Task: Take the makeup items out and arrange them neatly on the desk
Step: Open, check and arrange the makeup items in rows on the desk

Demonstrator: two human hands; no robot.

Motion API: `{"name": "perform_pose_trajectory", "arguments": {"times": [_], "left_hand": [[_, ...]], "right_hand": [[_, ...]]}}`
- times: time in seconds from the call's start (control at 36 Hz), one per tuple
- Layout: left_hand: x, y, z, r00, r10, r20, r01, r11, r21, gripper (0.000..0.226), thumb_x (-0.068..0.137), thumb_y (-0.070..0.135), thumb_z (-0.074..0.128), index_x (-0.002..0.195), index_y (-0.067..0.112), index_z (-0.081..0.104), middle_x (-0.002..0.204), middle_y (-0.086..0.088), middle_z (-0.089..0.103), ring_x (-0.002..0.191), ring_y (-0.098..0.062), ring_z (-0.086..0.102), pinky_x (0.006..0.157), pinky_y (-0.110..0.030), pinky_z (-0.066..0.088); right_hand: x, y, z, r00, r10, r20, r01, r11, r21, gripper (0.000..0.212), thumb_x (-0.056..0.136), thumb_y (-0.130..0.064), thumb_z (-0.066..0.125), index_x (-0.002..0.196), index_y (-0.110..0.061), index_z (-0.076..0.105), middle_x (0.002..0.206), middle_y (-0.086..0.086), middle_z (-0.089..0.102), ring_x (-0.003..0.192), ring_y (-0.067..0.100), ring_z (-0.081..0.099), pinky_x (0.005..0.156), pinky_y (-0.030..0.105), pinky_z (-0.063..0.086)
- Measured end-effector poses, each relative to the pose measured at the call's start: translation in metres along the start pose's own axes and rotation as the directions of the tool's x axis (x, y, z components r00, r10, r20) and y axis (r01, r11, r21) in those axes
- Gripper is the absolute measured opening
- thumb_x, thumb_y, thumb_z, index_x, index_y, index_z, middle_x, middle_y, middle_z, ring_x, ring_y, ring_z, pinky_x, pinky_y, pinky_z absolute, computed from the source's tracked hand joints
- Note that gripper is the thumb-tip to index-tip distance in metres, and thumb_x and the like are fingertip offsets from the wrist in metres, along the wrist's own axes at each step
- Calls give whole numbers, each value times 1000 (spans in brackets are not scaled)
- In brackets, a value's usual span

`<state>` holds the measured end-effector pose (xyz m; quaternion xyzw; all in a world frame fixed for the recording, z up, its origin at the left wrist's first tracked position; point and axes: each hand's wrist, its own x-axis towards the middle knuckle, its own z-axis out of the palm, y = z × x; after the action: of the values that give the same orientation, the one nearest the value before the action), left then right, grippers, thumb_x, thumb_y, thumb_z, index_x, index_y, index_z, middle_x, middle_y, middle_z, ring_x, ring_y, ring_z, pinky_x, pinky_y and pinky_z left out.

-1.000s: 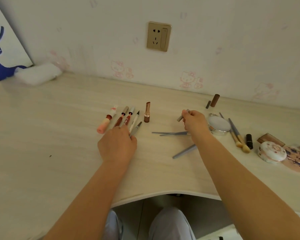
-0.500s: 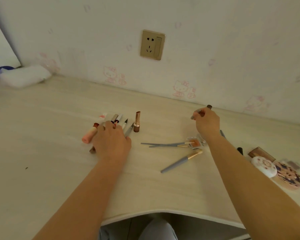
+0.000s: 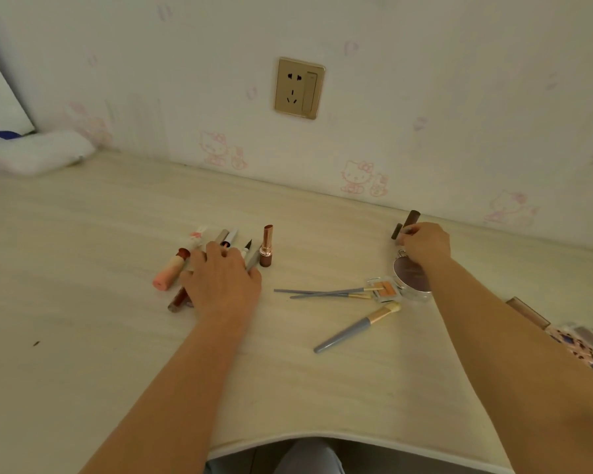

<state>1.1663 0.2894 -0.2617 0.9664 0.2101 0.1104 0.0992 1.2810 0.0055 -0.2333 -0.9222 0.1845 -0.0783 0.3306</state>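
My left hand [image 3: 221,282] lies flat, fingers slightly apart, on a row of lip and liner pens. A pink tube [image 3: 166,277] and a dark red gloss [image 3: 178,301] stick out on its left. An upright rose-gold lipstick [image 3: 266,246] stands just right of it. My right hand [image 3: 425,244] is curled far back near the wall. Its fingertips pinch a small dark stick [image 3: 396,231] next to a brown tube [image 3: 410,218]. Below that wrist sit a round compact [image 3: 411,278] and an orange palette [image 3: 386,290]. Two thin brushes [image 3: 322,293] and a thicker grey brush [image 3: 353,328] lie between my arms.
A patterned pouch [image 3: 582,350] and a brown case [image 3: 528,313] lie at the right edge, partly behind my forearm. A white cloth [image 3: 38,152] sits at the back left. A wall socket [image 3: 299,87] is above the desk [image 3: 83,302], whose front edge curves inward.
My right hand moved from the middle of the desk back toward the wall, to the brown tube. My left hand slid down over the pen row. The camera tilted upward.
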Motion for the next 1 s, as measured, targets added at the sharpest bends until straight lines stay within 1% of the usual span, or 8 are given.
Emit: {"name": "perform_pose_trajectory", "arguments": {"times": [0.11,0.19,0.33,0.44,0.72,0.83,0.92,1.0], "left_hand": [[0,3,1,1000,6,-6,-6,1000,-3,31,87,44,50,107,23,62,120,-2,47,117,-26,40,85,-40,37],[-2,5,3,1000,6,-3,-6,1000,-4,31,87,44,48,107,24,61,121,-1,47,119,-26,38,87,-40,36],[-3,5,4,1000,6,-7,-6,1000,-22,31,86,45,49,106,25,60,120,0,47,116,-25,39,87,-40,37],[-4,3,4,1000,4,-6,-4,999,-35,31,86,45,49,106,24,60,119,0,47,114,-24,40,87,-40,38],[-4,3,3,1000,16,-11,-16,1000,-8,31,87,45,48,107,24,60,119,0,46,114,-25,39,86,-40,35],[-4,3,4,1000,21,-21,-21,1000,-2,32,86,45,48,108,23,58,119,-1,47,113,-25,39,86,-40,35],[-3,3,6,998,14,-54,-16,999,-38,39,84,47,49,109,18,52,118,-3,48,113,-26,41,83,-40,36],[-5,4,4,997,-5,-82,-3,995,-99,47,81,51,52,109,14,48,117,-6,47,114,-27,41,83,-41,37]], "right_hand": [[8,1,1,1000,3,-4,-3,1000,-26,24,88,-19,51,96,-13,73,105,11,69,85,25,56,71,30,44],[12,1,4,1000,-12,8,13,999,-48,19,86,-15,54,92,-13,73,103,10,68,82,23,52,69,28,39],[14,1,7,998,-57,-1,56,993,-107,22,88,-20,55,97,-11,73,102,14,67,95,31,59,73,31,43],[13,2,11,999,-51,4,52,988,-144,25,90,-24,53,101,-9,70,104,17,66,101,34,58,73,32,42],[7,-1,10,999,-36,27,40,988,-148,21,87,-23,56,95,-10,71,100,16,67,98,33,59,69,31,39],[4,-2,9,1000,-23,20,26,989,-146,21,88,-24,57,99,-12,70,104,15,67,100,32,59,71,32,43],[1,-4,6,1000,-5,-7,4,994,-113,22,85,-25,62,103,-13,69,109,12,66,103,30,59,78,34,45],[-4,-6,1,1000,-7,-10,6,996,-94,25,85,-26,65,105,-11,66,108,10,65,103,29,58,77,32,43]]}}
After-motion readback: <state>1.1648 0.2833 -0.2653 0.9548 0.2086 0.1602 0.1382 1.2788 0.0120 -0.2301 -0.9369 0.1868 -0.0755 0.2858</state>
